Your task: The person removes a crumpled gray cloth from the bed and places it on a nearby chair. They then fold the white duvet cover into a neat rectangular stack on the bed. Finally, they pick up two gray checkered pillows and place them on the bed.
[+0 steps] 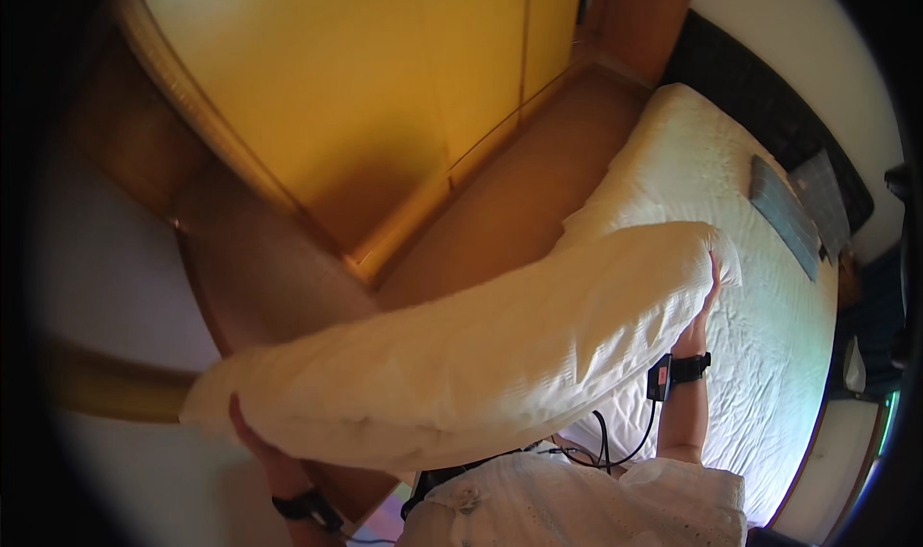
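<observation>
A long, plump white pillow (461, 355) spans the view in front of my body, its left end lower and its right end higher. My left hand (252, 432) grips the left end from below; only part of the thumb side shows and the fingers are hidden by the fabric. At the other end my right hand (710, 292) holds the pillow's edge, most of its fingers behind the cloth. The pillow is up off the bed, bulging in the middle, with creases near the right hand.
On the right lies a bed (779, 384) with a wrinkled white sheet, grey cushions (784, 215) and a dark headboard (760, 95). Yellow wardrobe doors (385, 86) stand beyond a brown floor (519, 201). A cable (606, 441) runs from my right wrist strap.
</observation>
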A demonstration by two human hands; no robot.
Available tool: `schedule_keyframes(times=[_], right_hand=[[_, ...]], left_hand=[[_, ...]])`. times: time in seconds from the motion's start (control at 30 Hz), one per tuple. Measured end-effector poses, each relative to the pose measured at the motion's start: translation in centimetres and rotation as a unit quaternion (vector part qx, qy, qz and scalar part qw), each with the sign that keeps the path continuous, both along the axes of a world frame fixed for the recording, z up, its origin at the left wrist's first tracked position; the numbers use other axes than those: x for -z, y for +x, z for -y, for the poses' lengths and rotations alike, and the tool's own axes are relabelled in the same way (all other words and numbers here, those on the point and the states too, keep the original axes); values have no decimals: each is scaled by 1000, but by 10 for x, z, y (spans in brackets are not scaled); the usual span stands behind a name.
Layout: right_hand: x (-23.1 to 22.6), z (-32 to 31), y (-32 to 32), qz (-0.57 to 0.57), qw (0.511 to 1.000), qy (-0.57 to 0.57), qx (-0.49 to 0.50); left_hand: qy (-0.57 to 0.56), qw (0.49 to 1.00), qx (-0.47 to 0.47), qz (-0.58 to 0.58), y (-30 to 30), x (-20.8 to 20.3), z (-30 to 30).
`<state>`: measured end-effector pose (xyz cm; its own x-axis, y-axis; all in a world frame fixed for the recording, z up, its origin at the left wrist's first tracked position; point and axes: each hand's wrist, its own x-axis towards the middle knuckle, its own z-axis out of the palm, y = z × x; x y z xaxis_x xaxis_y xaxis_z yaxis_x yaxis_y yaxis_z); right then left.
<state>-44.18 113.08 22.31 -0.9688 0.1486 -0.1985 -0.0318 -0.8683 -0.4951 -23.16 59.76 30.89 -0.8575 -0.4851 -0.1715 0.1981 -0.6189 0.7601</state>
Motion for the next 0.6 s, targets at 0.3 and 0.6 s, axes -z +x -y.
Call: schedule_keyframes(times=[0.3,0.6], right_hand=[[-78,36,29,10,979,115,-170],[-120,-33,-67,-61,928,264,-255]], left_hand=[[-263,956,84,103,-56,-30,-188],[-476,828,289,62,-211,-49,-381]])
